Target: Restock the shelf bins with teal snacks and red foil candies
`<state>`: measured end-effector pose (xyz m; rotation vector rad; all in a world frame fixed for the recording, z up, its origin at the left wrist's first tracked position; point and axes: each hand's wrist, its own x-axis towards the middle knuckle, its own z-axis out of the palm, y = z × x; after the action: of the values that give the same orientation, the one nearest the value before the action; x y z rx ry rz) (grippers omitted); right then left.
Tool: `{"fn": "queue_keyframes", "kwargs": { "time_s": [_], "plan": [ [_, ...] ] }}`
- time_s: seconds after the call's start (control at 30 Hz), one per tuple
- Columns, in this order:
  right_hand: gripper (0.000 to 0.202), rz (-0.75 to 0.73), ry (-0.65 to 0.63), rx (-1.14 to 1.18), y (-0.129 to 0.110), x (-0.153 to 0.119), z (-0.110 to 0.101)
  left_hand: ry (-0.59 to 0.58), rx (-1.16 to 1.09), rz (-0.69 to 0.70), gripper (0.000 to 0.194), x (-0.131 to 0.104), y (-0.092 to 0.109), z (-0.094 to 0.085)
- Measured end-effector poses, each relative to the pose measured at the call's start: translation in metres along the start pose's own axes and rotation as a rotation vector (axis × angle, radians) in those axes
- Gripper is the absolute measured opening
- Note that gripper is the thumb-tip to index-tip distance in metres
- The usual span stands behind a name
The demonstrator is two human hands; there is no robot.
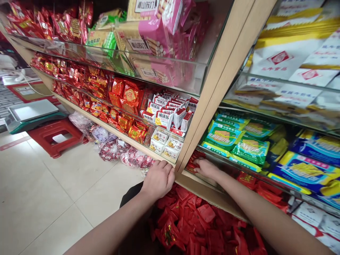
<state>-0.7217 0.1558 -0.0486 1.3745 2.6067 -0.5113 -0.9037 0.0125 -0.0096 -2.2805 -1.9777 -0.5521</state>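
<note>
My left hand (158, 179) is closed, knuckles up, at the far left corner of an open cardboard box (212, 196). Its fingers seem to curl over the box's edge, though their tips are hidden. Inside the box lies a heap of red wrapped snack packets (196, 219). Reaching over the box, my right hand (207, 169) is in the low shelf compartment just right of the wooden upright. Its fingers are bent against small red packets (191, 161) there, and they look closed on one; the fingertips are partly hidden.
A wooden upright (209, 95) divides the shelves. Green biscuit packs (225, 136) and blue ones (305, 170) lie above my right arm behind clear guards. White-and-red bars (164, 117) fill the left side. Bagged goods (108, 148), a red stool (57, 136) and a scale (33, 111) stand left.
</note>
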Motion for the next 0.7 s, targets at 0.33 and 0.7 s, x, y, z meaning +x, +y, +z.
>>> {"fn": "queue_keyframes", "kwargs": {
  "time_s": [0.33,0.7],
  "plan": [
    [0.019,-0.258,0.304,0.267,-0.048,-0.180,0.023,0.039,0.004,-0.033,0.028,-0.001,0.000,0.002],
    [0.039,-0.201,0.189,-0.130,-0.009,-0.167,0.223,0.049,-0.080,-0.027,0.030,-0.005,-0.002,-0.001]
  ]
}}
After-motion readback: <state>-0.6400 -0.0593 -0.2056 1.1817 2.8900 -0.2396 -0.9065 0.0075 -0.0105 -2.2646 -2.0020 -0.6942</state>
